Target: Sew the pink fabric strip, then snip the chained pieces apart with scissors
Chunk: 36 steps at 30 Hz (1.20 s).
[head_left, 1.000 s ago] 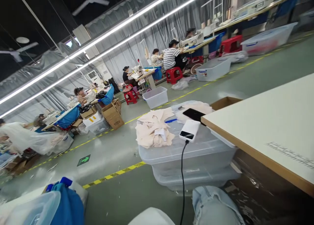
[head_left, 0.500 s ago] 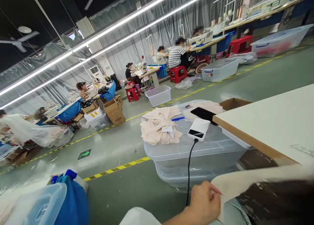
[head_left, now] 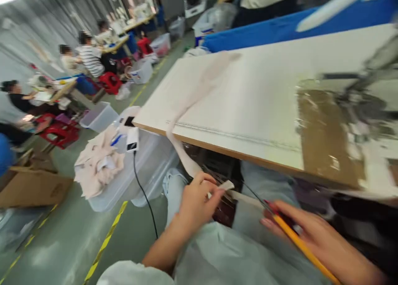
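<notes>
A wide workshop hall with a grey-green floor crossed by yellow tape lines holds rows of people seated on red stools at sewing stations in the far left. The white bench with a wood-coloured edge fills the upper right, its right part blurred, and a faint ruled line runs along its near edge; no writing on it can be read. Beside its left corner stands a clear plastic bin carrying a heap of pale cloth pieces, a white power bank with a black cable hanging down, and a dark phone. A long cream fabric strip lies across the bench and drops over its edge to the lap. The left hand pinches the strip's end in a narrow grip. The right hand is closed around a yellow pencil-like tool.
</notes>
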Each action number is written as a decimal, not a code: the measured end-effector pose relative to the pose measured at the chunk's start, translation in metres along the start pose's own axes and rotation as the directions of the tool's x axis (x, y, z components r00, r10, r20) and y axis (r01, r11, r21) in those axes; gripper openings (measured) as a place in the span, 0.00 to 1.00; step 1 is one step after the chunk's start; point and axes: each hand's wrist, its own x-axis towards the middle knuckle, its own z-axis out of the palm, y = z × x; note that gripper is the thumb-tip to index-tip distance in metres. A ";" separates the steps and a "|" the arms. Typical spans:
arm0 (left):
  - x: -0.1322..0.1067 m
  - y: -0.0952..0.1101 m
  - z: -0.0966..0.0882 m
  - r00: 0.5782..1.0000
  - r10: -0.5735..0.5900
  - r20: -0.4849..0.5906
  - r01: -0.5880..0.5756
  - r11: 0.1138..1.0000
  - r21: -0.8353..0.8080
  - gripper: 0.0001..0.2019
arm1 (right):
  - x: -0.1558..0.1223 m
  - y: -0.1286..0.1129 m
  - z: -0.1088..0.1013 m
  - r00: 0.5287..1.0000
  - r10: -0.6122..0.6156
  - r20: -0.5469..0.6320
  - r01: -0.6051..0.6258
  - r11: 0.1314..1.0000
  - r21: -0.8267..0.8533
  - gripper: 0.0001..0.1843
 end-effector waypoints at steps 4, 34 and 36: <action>0.004 0.002 0.005 0.913 -0.194 0.359 0.315 0.894 -0.318 0.21 | -0.005 0.006 -0.007 0.986 0.116 0.121 -0.135 0.977 0.166 0.31; 0.005 -0.032 0.024 0.834 -0.357 0.421 0.547 0.637 -0.544 0.28 | 0.021 -0.001 -0.001 0.939 0.086 0.334 -0.088 0.996 -0.010 0.26; 0.005 -0.032 0.024 0.835 -0.357 0.418 0.545 0.640 -0.542 0.28 | 0.019 0.000 0.003 0.947 0.102 0.305 -0.089 0.994 -0.055 0.26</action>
